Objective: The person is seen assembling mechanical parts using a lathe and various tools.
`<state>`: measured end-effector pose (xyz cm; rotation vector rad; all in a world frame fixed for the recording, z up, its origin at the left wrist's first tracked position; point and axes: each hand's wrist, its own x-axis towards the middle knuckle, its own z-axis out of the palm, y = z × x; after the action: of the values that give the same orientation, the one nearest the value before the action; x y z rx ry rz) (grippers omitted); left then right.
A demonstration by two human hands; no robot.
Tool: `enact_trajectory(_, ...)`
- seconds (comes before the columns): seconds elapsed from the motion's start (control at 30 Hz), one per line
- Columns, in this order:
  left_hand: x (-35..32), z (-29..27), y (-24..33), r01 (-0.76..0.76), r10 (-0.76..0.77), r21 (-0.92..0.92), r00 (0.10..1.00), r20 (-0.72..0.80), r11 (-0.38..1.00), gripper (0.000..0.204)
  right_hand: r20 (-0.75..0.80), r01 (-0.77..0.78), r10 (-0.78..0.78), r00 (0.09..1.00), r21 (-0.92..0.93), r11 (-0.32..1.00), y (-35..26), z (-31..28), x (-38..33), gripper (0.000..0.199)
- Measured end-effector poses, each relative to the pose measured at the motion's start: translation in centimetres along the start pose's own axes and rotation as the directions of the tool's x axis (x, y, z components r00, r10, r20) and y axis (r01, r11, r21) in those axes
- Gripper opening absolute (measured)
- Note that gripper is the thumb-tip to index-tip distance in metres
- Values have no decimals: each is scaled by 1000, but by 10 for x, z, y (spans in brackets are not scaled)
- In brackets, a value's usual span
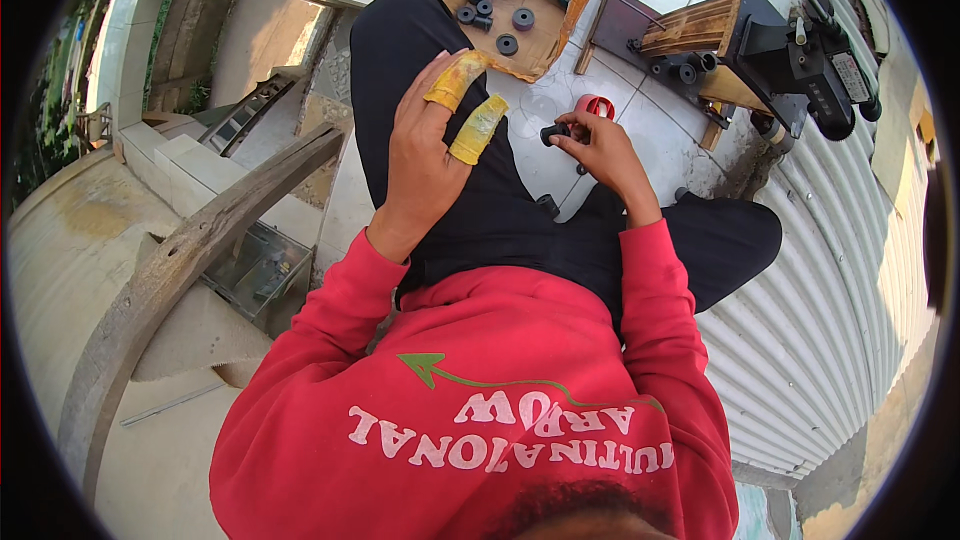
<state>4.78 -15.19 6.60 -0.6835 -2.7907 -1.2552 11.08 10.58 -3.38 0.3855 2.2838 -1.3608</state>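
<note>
My right hand (601, 152) pinches a small black cylinder (553, 134), probably a spool, between thumb and fingertips above the tiles between my legs. Over my left thigh, my left hand (432, 145) is open with its fingers stretched out and nothing in it. Worn yellow coverings (479, 128) wrap two of its fingers. Just beyond my right hand lies a red ring-shaped roll (596, 106). A dark cylinder (547, 206) rests beside my lap. Ahead, a cardboard box (548, 52) holds several dark round spools (523, 19) with holes in their middles.
Right of the box stands a wooden-and-metal device (700, 25) with a black motor-like unit (815, 70). More dark cylinders (686, 71) sit on its base. Corrugated metal sheeting (830, 270) lines the right side. A curved wooden beam (180, 250) crosses the left.
</note>
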Motion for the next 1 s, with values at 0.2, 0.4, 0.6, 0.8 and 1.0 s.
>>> enact_trajectory(0.2, 25, 0, -54, 29, 6, 256, 991, -135, 966, 50, -140, 92, -130, 982, -250, 964, -7, 5, 92, 43)
enact_trajectory(0.4, 27, 1, -56, 45, -8, 272, 990, -137, 961, 49, -244, 54, -88, 966, -140, 989, 1, 8, 85, 24)
enact_trajectory(0.6, 24, -7, -67, 60, -8, 263, 980, -197, 963, 48, -230, -240, 176, 957, -294, 925, 64, -46, 59, 20)
enact_trajectory(0.8, 26, -6, -60, 86, -40, 277, 985, -167, 957, 49, -240, 12, -75, 968, -255, 967, 9, -21, 85, 24)
enact_trajectory(1.0, 34, -1, -50, 54, -29, 264, 995, -98, 963, 47, 42, 428, -482, 875, -529, 733, -14, 42, 174, 38)
